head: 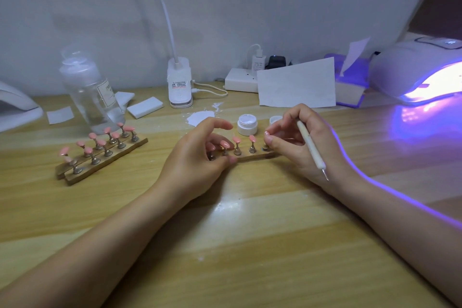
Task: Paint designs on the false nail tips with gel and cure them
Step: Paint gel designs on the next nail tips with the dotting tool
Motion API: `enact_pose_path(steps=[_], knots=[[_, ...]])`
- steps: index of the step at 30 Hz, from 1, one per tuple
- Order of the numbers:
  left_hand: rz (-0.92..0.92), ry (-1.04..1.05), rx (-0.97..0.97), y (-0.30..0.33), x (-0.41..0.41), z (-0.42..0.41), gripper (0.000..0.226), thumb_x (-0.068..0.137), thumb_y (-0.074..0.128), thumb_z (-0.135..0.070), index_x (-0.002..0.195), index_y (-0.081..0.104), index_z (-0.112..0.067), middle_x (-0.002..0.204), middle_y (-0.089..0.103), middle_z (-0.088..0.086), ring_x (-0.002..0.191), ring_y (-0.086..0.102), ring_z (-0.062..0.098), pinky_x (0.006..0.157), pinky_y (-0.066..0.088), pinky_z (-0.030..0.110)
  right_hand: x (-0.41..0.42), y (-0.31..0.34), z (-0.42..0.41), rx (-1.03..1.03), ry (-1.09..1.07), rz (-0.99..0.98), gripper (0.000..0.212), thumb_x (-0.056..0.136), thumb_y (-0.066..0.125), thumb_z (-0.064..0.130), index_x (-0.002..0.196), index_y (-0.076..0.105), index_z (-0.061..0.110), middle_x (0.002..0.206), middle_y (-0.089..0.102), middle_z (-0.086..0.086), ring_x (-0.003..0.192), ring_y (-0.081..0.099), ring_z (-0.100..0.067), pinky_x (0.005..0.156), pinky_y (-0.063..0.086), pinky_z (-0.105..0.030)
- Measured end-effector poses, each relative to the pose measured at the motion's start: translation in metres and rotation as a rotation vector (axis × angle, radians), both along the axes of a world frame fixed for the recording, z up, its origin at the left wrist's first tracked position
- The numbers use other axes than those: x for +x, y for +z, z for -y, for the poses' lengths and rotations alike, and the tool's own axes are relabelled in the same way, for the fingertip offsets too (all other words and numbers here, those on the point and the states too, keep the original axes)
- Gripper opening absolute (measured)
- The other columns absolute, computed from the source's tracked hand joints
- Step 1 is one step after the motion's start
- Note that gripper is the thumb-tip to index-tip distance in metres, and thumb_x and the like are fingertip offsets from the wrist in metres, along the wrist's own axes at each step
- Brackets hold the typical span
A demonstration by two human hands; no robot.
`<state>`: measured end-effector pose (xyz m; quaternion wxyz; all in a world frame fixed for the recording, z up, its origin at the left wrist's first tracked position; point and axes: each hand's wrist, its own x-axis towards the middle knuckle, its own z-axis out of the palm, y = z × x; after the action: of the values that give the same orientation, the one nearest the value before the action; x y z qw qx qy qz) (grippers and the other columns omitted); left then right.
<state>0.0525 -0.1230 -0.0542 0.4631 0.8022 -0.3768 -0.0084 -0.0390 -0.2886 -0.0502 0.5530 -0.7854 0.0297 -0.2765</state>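
Note:
A wooden strip [252, 157] with pink nail tips [252, 138] on small metal stands lies at the table's middle. My left hand [197, 157] grips its left end, thumb on the front edge. My right hand [300, 142] holds a white dotting pen [311, 149] across the palm, metal point toward me, while its fingertips pinch something small at the strip's right end. An open white gel jar [247, 124] stands just behind the strip, its lid [275, 120] beside it. The curing lamp [422, 72] glows violet at the far right.
A second wooden holder [100, 157] with several pink tips lies at left. Behind it stand a clear bottle [92, 92], white pads [145, 107], a clip lamp base [180, 85], a power strip [241, 80], a paper sheet [297, 85] and spilled white gel [200, 117].

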Motion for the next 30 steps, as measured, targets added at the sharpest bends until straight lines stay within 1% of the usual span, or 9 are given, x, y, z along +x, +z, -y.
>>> enact_pose_path(steps=[3, 8, 11, 15, 18, 20, 23, 26, 30], knots=[[0.0, 0.006, 0.005, 0.0, 0.0, 0.0, 0.047, 0.07, 0.075, -0.008, 0.089, 0.049, -0.042, 0.078, 0.064, -0.009, 0.066, 0.046, -0.007, 0.062, 0.034, 0.004, 0.0, 0.0, -0.001, -0.017, -0.007, -0.019, 0.032, 0.076, 0.069, -0.003, 0.076, 0.045, 0.018, 0.079, 0.066, -0.002, 0.07, 0.065, -0.013, 0.073, 0.055, -0.03], [0.016, -0.009, 0.007, 0.001, -0.001, -0.001, 0.047, 0.071, 0.074, -0.005, 0.09, 0.049, -0.04, 0.077, 0.063, -0.01, 0.067, 0.048, -0.01, 0.063, 0.033, 0.002, -0.001, 0.002, -0.002, -0.008, -0.012, -0.042, 0.031, 0.077, 0.069, -0.002, 0.075, 0.045, 0.018, 0.08, 0.066, -0.003, 0.071, 0.064, -0.012, 0.075, 0.054, -0.033], [0.012, -0.025, 0.045, 0.003, 0.001, -0.001, 0.047, 0.072, 0.073, -0.006, 0.092, 0.048, -0.041, 0.079, 0.063, -0.01, 0.067, 0.047, -0.006, 0.063, 0.034, 0.004, -0.002, 0.004, -0.004, -0.018, -0.031, -0.054, 0.032, 0.075, 0.071, 0.0, 0.075, 0.046, 0.019, 0.081, 0.066, -0.003, 0.072, 0.065, -0.013, 0.075, 0.055, -0.032], [-0.001, -0.043, 0.134, 0.009, 0.005, -0.002, 0.044, 0.073, 0.072, -0.009, 0.092, 0.049, -0.042, 0.084, 0.064, -0.008, 0.066, 0.046, -0.002, 0.063, 0.037, 0.007, -0.004, 0.007, -0.008, -0.044, -0.053, -0.08, 0.029, 0.069, 0.074, 0.016, 0.074, 0.047, 0.023, 0.084, 0.067, -0.003, 0.072, 0.064, -0.01, 0.069, 0.054, -0.027], [0.009, -0.044, 0.181, 0.015, 0.005, -0.003, 0.036, 0.071, 0.07, -0.014, 0.09, 0.054, -0.039, 0.084, 0.064, -0.008, 0.067, 0.048, 0.0, 0.067, 0.04, 0.014, -0.004, 0.006, -0.008, -0.069, -0.093, -0.077, 0.024, 0.076, 0.068, 0.009, 0.072, 0.048, 0.022, 0.08, 0.066, -0.006, 0.065, 0.063, -0.007, 0.061, 0.049, -0.019], [0.03, -0.025, 0.196, 0.017, 0.003, -0.003, 0.03, 0.07, 0.07, -0.022, 0.091, 0.057, -0.037, 0.082, 0.064, -0.01, 0.07, 0.051, 0.002, 0.075, 0.043, 0.021, -0.004, 0.004, -0.007, -0.081, -0.149, -0.079, 0.022, 0.076, 0.063, 0.006, 0.07, 0.048, 0.021, 0.081, 0.067, -0.011, 0.068, 0.065, -0.016, 0.061, 0.047, -0.022], [0.187, 0.051, 0.192, 0.017, -0.005, 0.001, 0.034, 0.069, 0.072, -0.04, 0.101, 0.061, -0.034, 0.091, 0.064, -0.014, 0.085, 0.058, 0.004, 0.086, 0.042, 0.031, -0.003, 0.002, -0.005, -0.095, -0.224, -0.084, 0.021, 0.073, 0.062, 0.007, 0.066, 0.049, 0.022, 0.077, 0.068, -0.011, 0.067, 0.061, -0.02, 0.054, 0.042, -0.015], [0.445, 0.111, 0.226, 0.014, -0.012, 0.01, 0.039, 0.071, 0.072, -0.044, 0.107, 0.065, -0.029, 0.103, 0.063, -0.011, 0.101, 0.056, 0.013, 0.091, 0.026, 0.031, -0.002, 0.002, -0.005, -0.109, -0.247, -0.091, 0.019, 0.072, 0.061, 0.009, 0.064, 0.049, 0.022, 0.076, 0.069, -0.009, 0.065, 0.06, -0.02, 0.052, 0.041, -0.017], [0.477, 0.141, 0.181, 0.01, -0.016, 0.018, 0.015, 0.074, 0.073, -0.031, 0.088, 0.07, -0.028, 0.1, 0.064, -0.011, 0.101, 0.054, 0.016, 0.099, 0.016, 0.035, -0.002, 0.001, -0.005, -0.123, -0.258, -0.101, 0.017, 0.072, 0.06, 0.011, 0.064, 0.05, 0.023, 0.073, 0.069, -0.007, 0.072, 0.064, -0.024, 0.061, 0.047, -0.027]])
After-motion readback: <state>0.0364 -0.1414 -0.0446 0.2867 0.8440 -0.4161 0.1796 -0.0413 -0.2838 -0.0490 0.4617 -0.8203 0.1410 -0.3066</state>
